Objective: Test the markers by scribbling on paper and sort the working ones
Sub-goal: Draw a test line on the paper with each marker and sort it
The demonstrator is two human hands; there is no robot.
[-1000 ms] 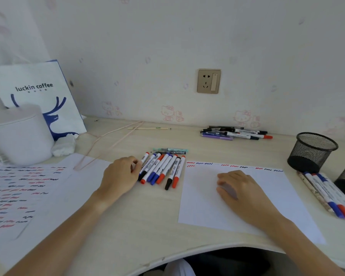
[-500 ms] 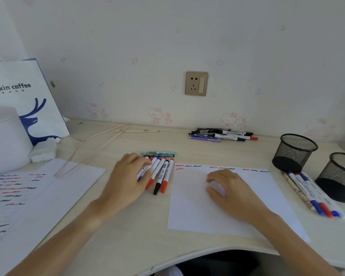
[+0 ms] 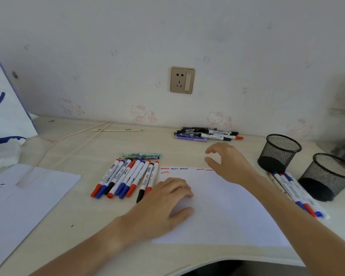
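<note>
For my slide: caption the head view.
Left hand rests on scribble-marked paper; right hand reaches, empty, beside a marker row.

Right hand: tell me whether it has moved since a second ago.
Yes. The right hand has lifted off the paper and gone forward, toward the pens by the wall.

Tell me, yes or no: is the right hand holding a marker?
No. The right hand hangs above the paper with fingers loosely curled around nothing.
</note>
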